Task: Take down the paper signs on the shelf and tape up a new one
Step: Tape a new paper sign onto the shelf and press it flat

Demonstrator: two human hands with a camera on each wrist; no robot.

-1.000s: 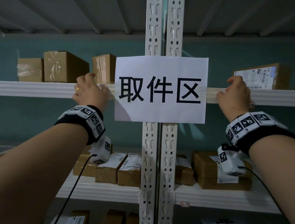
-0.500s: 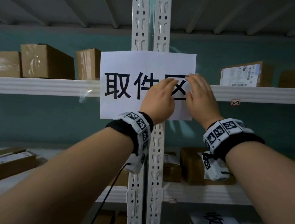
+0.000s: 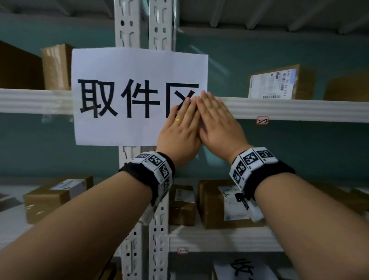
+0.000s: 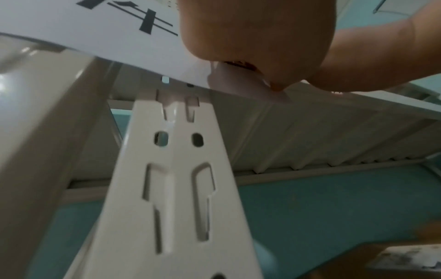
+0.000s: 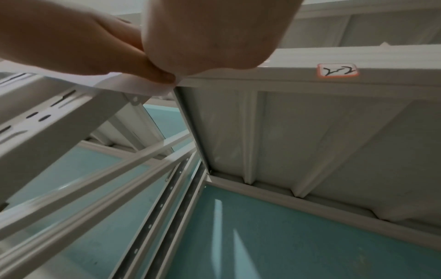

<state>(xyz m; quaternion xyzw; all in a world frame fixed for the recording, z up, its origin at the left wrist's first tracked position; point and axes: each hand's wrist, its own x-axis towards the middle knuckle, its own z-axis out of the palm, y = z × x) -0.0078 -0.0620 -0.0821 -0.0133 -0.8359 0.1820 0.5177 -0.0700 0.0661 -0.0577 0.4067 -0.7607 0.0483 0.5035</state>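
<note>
Paper sign (image 3: 126,95) — flat across twin slotted uprights (image 3: 142,17) and shelf beam (image 3: 307,109), printed face out; tape not discernible, likely clear.
Left hand (image 3: 181,127) — fingers straight, palm pressing sign's right part, holding nothing.
Right hand (image 3: 218,124) — flat, fingers extended over sign's right edge onto beam, presumably smoothing it down.
Cardboard parcels (image 3: 281,82) — on shelves behind, clear of hands.
Second sheet (image 3: 247,276) — lower right shelf.

White paper sign (image 3: 126,97) with black characters hangs flat across shelf uprights (image 3: 142,17).
</note>
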